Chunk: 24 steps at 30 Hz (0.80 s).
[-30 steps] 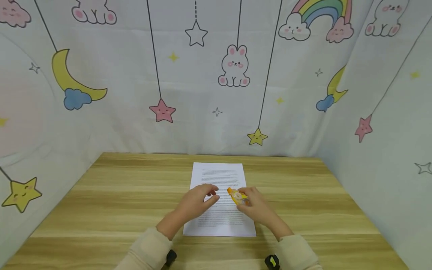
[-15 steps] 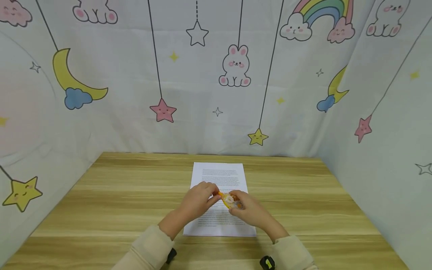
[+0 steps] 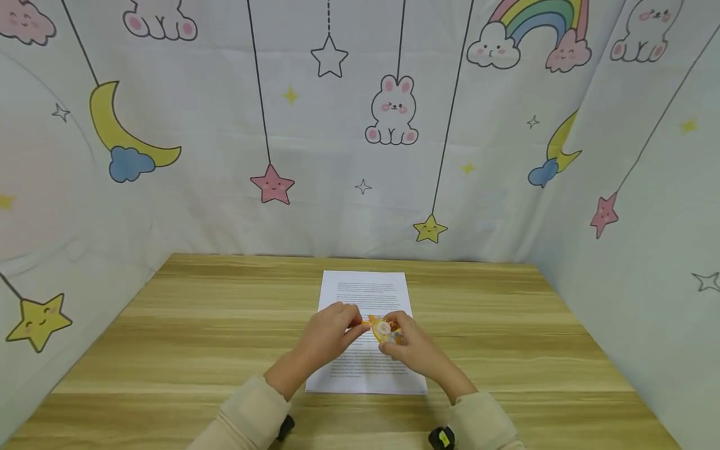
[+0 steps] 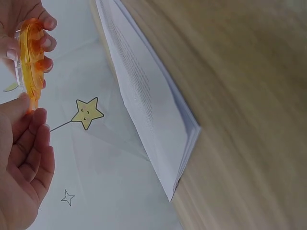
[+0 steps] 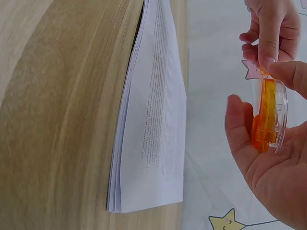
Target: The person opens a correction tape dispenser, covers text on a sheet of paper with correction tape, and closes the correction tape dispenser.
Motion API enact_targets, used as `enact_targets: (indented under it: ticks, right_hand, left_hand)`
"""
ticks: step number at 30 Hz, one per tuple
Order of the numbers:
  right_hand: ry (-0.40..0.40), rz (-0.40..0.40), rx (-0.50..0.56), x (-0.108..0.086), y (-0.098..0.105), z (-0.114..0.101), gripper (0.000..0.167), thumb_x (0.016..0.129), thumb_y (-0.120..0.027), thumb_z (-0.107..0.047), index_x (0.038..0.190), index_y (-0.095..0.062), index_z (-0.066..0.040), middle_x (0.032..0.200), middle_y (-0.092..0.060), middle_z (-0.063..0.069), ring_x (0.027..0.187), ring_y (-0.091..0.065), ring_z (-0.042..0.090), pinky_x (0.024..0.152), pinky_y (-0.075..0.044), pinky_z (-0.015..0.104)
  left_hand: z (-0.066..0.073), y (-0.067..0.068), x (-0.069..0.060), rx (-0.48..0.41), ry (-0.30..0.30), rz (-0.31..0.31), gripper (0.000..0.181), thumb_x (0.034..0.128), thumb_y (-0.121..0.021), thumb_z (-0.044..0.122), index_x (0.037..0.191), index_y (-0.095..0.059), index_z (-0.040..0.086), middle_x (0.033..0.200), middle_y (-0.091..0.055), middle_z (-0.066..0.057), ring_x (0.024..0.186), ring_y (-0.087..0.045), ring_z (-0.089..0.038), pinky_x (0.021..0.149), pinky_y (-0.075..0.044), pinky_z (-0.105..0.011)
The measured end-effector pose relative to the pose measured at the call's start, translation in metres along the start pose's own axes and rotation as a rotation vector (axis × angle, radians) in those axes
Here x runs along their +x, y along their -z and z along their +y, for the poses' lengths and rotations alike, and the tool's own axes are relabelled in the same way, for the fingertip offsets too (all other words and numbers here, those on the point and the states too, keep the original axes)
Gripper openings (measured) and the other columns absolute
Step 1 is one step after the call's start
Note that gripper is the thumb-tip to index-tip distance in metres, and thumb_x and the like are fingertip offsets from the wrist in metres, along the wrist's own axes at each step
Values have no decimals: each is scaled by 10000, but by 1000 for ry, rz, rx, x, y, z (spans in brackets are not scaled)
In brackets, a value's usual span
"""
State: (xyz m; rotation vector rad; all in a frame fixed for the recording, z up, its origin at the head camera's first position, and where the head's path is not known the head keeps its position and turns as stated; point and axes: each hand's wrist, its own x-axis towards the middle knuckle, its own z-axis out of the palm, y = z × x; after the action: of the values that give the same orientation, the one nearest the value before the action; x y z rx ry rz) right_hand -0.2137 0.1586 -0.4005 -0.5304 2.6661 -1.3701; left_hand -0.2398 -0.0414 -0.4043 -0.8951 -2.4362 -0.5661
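An orange correction tape dispenser [image 3: 384, 329] with a clear side cover is held above the printed sheets [image 3: 368, 375]. My right hand [image 3: 419, 351] grips its rounded body between thumb and fingers. At the narrow end, my left hand [image 3: 329, 332] pinches a small orange piece at the tip with thumb and forefinger. The left wrist view has the dispenser [image 4: 32, 60] edge-on, its tip partly hidden by the left fingertips. In the right wrist view the dispenser [image 5: 269, 112] lies along the right palm, clear cover toward the palm.
The sheets form a thin stack of several pages lying on a wooden table [image 3: 225, 337]. A white cloth [image 3: 315, 219] printed with stars, moons and rabbits hangs behind and at both sides. Black straps show near both sleeves.
My right hand has brought the dispenser left to my left hand, whose fingers have closed on its tip. Over the last half second the dispenser's narrow end has tilted slightly upward.
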Motion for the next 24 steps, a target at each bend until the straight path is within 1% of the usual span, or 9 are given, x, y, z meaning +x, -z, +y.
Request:
enact_targets:
  ticks: [2, 4, 7, 8, 10, 15, 17, 21, 24]
  right_hand:
    - [-41, 11, 39, 1, 0, -1, 450, 833, -634, -184, 1213, -438, -44, 1125, -514, 160, 822, -534, 166, 661, -482, 277]
    - [-86, 28, 59, 2, 0, -2, 474, 818, -655, -210, 1217, -444, -67, 1187, -517, 175, 895, -554, 204, 687, -484, 314]
    - [-143, 50, 60, 3, 0, -3, 494, 794, -686, -234, 1215, -460, -107, 1255, -505, 195, 1029, -527, 257, 764, -456, 361]
    - [-157, 51, 64, 3, 0, -3, 495, 794, -690, -236, 1215, -460, -118, 1276, -494, 203, 1056, -519, 271, 778, -453, 372]
    - [-177, 39, 80, 4, -1, -3, 491, 804, -685, -243, 1222, -453, -130, 1290, -480, 207, 1061, -518, 281, 782, -453, 380]
    - [-154, 18, 125, 5, -3, -2, 469, 846, -638, -228, 1240, -422, -94, 1281, -457, 243, 1040, -525, 289, 760, -477, 371]
    - [-138, 24, 135, 5, -4, -2, 455, 851, -628, -212, 1235, -420, -81, 1268, -457, 253, 1048, -522, 297, 759, -486, 375]
    - [-133, 27, 141, 6, -5, -1, 434, 855, -624, -214, 1224, -425, -100, 1259, -460, 240, 1061, -516, 303, 753, -486, 365]
    - [-124, 29, 141, 8, -6, 0, 440, 855, -621, -201, 1227, -419, -83, 1246, -459, 237, 1069, -510, 308, 752, -480, 352]
  left_hand:
    - [2, 0, 0, 1, 13, -5, 190, 799, -701, 311, 734, -592, 169, 641, -551, 106, 596, -450, -34, 526, -369, -161]
    - [4, 0, 0, 3, 25, -21, 185, 799, -699, 316, 719, -610, 177, 636, -572, 113, 585, -458, -26, 521, -371, -160]
    - [7, -1, 0, 15, 14, -38, 178, 807, -690, 320, 716, -639, 176, 631, -599, 116, 570, -476, -18, 521, -385, -161]
    - [7, -1, 0, 19, 7, -40, 177, 810, -686, 318, 717, -646, 173, 631, -606, 113, 568, -483, -17, 522, -389, -163]
    - [8, -2, 0, 27, -3, -44, 175, 818, -677, 316, 729, -661, 166, 637, -621, 110, 564, -493, -15, 524, -397, -165]
    - [9, -4, -2, 24, -2, -48, 173, 821, -674, 312, 736, -667, 161, 644, -629, 106, 560, -487, -11, 518, -391, -165]
    - [9, -4, -2, 21, 4, -40, 170, 817, -679, 309, 731, -666, 164, 640, -625, 108, 557, -481, -9, 517, -388, -164]
    - [9, -3, -2, 16, 15, -37, 162, 817, -681, 300, 735, -671, 161, 648, -632, 107, 565, -495, -14, 521, -395, -163]
    - [8, -3, -1, 1, 38, -69, 171, 826, -673, 301, 740, -667, 152, 656, -639, 95, 572, -511, -19, 520, -401, -160]
